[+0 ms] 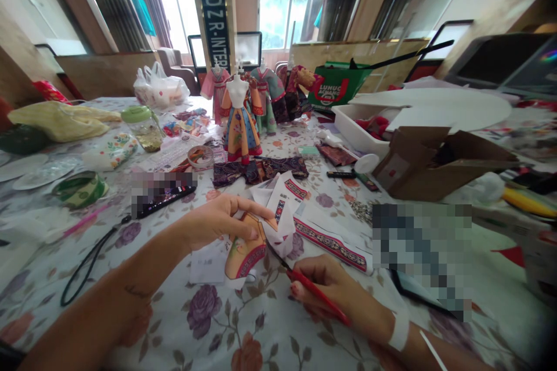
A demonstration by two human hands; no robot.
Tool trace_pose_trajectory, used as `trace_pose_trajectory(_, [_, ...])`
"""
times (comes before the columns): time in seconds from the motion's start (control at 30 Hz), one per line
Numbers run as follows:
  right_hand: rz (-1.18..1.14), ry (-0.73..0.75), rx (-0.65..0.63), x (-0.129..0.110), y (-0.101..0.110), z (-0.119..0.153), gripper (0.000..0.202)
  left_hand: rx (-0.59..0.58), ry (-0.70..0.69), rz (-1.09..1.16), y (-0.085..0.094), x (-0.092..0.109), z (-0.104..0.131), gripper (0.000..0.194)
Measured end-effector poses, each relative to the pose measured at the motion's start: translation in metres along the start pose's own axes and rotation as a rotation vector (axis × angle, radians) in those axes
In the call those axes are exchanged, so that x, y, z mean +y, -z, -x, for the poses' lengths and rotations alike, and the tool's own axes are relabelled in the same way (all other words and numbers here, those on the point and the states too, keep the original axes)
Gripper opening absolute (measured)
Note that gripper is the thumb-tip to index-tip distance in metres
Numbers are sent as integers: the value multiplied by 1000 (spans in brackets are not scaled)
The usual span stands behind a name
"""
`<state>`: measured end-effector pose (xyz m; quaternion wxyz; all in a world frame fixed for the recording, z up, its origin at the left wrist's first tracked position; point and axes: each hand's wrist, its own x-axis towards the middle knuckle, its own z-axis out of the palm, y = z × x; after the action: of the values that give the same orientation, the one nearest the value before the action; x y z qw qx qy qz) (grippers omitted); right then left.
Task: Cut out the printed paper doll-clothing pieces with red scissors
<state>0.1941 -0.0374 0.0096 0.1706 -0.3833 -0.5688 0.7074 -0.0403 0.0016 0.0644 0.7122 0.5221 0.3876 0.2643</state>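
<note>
Head view. Landmark: the white doll form, upright on the flower-patterned surface, wearing a blue-and-orange skirt.

Item: printed piece, orange-yellow with a red patterned border; nearer the wearer than the doll form, raised in the left hand. Left fingers clamped on its upper part, thumb on top.

Item: scissors, red-handled, dark-bladed; in front and to the right of the doll form, tips at the printed piece's right edge. Right hand around the handles, fingers closed on them. Whether the blades are parted cannot be told.

Item: patterned band, red and black on white; in front and to the right of the doll form, beyond the scissors.

Item: dark patterned cloth, lying just before the doll form.

Item: green-lidded jar, left of the doll form.

Item: tape roll, green; farther left and nearer the wearer than the doll form.

Item: cardboard box, flaps open; well to the right of the doll form.

Item: green bag, behind and to the right of the doll form.
</note>
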Motion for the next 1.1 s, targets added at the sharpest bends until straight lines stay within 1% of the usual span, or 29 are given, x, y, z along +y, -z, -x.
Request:
trace_pose_trajectory(0.27, [-29, 4, -1, 3, 1, -1, 44, 32, 50, -20, -3, 0, 0, 38])
trace_pose_trajectory(0.5, [-45, 5, 15, 2, 0, 0, 46, 42, 90, 43, -7, -3, -1, 40])
trace_pose_trajectory(0.77, [-27, 44, 24, 7, 1, -1, 49, 37, 60, 72, -7, -5, -2, 42])
trace_pose_trajectory(0.9, [-21, 36, 13, 7, 1, 0, 50, 51, 53, 52, -7, -5, -2, 41])
trace_pose_trajectory(1.1, [-41, 21, 21, 8, 0, 0, 50, 27, 64, 78, -5, -7, -2, 41])
